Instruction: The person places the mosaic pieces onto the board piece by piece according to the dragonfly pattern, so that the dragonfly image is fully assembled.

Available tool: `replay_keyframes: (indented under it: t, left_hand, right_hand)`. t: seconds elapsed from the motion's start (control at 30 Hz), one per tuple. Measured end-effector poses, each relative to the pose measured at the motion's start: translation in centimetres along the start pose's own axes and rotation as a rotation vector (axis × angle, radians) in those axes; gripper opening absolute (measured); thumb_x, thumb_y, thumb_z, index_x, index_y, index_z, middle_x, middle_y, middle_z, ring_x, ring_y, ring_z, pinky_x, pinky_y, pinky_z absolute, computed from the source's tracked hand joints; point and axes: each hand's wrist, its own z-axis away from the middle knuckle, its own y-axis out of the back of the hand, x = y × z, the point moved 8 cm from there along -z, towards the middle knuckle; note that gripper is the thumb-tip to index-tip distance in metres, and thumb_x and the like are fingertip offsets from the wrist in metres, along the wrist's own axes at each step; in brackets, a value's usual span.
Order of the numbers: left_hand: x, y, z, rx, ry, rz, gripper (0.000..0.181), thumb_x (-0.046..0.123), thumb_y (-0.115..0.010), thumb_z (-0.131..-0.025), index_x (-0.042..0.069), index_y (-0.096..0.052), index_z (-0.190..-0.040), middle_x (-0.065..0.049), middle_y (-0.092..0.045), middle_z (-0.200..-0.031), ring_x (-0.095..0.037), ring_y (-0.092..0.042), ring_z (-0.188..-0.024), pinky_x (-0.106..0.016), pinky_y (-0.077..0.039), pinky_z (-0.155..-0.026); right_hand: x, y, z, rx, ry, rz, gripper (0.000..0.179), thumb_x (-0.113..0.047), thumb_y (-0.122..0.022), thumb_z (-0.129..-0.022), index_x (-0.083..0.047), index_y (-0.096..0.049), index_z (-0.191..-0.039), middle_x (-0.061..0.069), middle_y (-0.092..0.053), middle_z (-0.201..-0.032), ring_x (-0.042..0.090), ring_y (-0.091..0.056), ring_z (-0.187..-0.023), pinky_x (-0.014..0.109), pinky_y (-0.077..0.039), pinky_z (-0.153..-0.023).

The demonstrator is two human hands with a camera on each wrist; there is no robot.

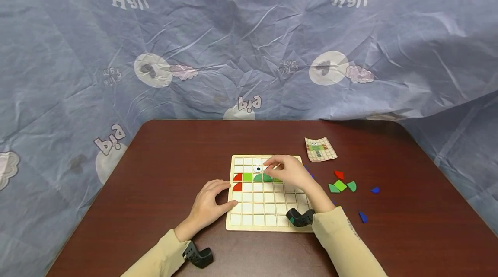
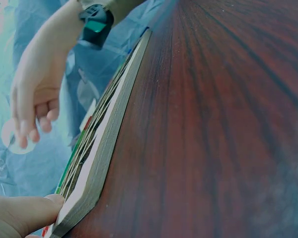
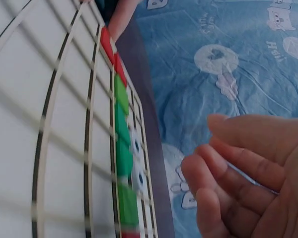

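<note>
A pale square grid board [image 1: 258, 218] lies on the table, with red [image 1: 237, 177], light green [image 1: 247, 177] and dark green tiles [image 3: 123, 156] in a row. Two white eye tiles [image 3: 140, 177] sit beside the dark green ones; in the head view one eye tile [image 1: 257, 168] shows clearly. My right hand [image 1: 285, 171] hovers over the board's upper part with fingers bent. Nothing shows between those fingers [image 3: 218, 161] in the right wrist view. At the board's left edge rests my left hand [image 1: 212, 201], its thumb [image 2: 37, 210] touching the rim and its fingers loosely extended.
Right of the board lie loose tiles: a red one [image 1: 339, 175], a light green square [image 1: 340, 186], green pieces [image 1: 352, 186] and several blue ones [image 1: 363, 217]. A pattern card [image 1: 320, 149] is behind them. A printed cloth [image 1: 233, 30] hangs behind the table.
</note>
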Motion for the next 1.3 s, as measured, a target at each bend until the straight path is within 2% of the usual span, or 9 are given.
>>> replay_keyframes:
  t: [0.23, 0.37, 0.57, 0.83, 1.03, 1.17, 1.3]
  left_hand:
    - [0.1, 0.0, -0.1, 0.001, -0.005, 0.0, 0.049, 0.035, -0.078, -0.074, 0.006, -0.068, -0.111, -0.004, -0.064, -0.115, -0.023, -0.052, -0.115, -0.043, -0.043, -0.096]
    - [0.1, -0.1, 0.0, 0.002, -0.012, -0.003, 0.049, 0.035, -0.077, -0.074, 0.006, -0.068, -0.112, -0.004, -0.064, -0.115, -0.024, -0.052, -0.115, -0.043, -0.043, -0.096]
    - [-0.1, -0.1, 0.0, -0.016, 0.001, 0.012, 0.049, 0.035, -0.077, -0.076, 0.006, -0.066, -0.114, -0.005, -0.063, -0.117, -0.024, -0.051, -0.116, -0.043, -0.042, -0.097]
    - [0.0, -0.1, 0.0, -0.015, -0.019, 0.021, 0.049, 0.035, -0.077, -0.076, 0.005, -0.067, -0.114, -0.007, -0.063, -0.116, -0.024, -0.052, -0.115, -0.043, -0.042, -0.097]
    - [-0.1, -0.2, -0.1, -0.014, -0.02, 0.015, 0.049, 0.035, -0.077, -0.076, 0.005, -0.067, -0.114, -0.006, -0.063, -0.117, -0.024, -0.052, -0.116, -0.043, -0.042, -0.097]
    - [-0.2, -0.2, -0.1, -0.01, -0.021, 0.011, 0.049, 0.035, -0.077, -0.076, 0.005, -0.067, -0.113, -0.006, -0.063, -0.116, -0.024, -0.052, -0.115, -0.043, -0.042, -0.096]
    - [-0.2, -0.2, 0.0, -0.012, -0.014, 0.014, 0.049, 0.035, -0.077, -0.076, 0.005, -0.067, -0.113, -0.007, -0.063, -0.116, -0.025, -0.052, -0.115, -0.044, -0.042, -0.096]
  right_hand:
    - [2.3, 3.1, 2.6, 0.006, 0.056, 0.022, 0.028, -0.021, -0.068, -0.087, -0.008, -0.066, -0.112, -0.001, -0.064, -0.094, 0.015, -0.063, -0.079, 0.031, -0.051, -0.065]
    - [4.1, 5.0, 4.3, 0.041, 0.073, 0.063, 0.028, -0.022, -0.067, -0.088, -0.008, -0.066, -0.112, 0.0, -0.065, -0.097, 0.014, -0.062, -0.082, 0.03, -0.052, -0.067]
    - [6.9, 7.3, 6.4, 0.122, 0.061, 0.124, 0.029, -0.029, -0.069, -0.087, -0.01, -0.068, -0.109, -0.003, -0.067, -0.096, 0.01, -0.061, -0.081, 0.027, -0.053, -0.068]
    - [9.7, 9.5, 8.8, 0.156, 0.055, 0.164, 0.034, -0.032, -0.072, -0.083, -0.011, -0.067, -0.11, 0.0, -0.066, -0.099, 0.013, -0.061, -0.084, 0.028, -0.052, -0.068]
    - [11.9, 10.5, 9.6, 0.14, -0.003, 0.202, 0.039, -0.038, -0.076, -0.078, -0.016, -0.068, -0.109, -0.002, -0.065, -0.103, 0.018, -0.06, -0.091, 0.03, -0.052, -0.073]
    - [13.2, 10.8, 9.6, 0.124, -0.047, 0.199, 0.041, -0.04, -0.077, -0.076, -0.017, -0.069, -0.108, -0.002, -0.064, -0.101, 0.018, -0.059, -0.089, 0.029, -0.051, -0.072]
    - [14.1, 11.1, 9.7, 0.117, -0.057, 0.198, 0.041, -0.038, -0.079, -0.074, -0.015, -0.069, -0.107, 0.002, -0.064, -0.099, 0.017, -0.059, -0.084, 0.027, -0.051, -0.069]
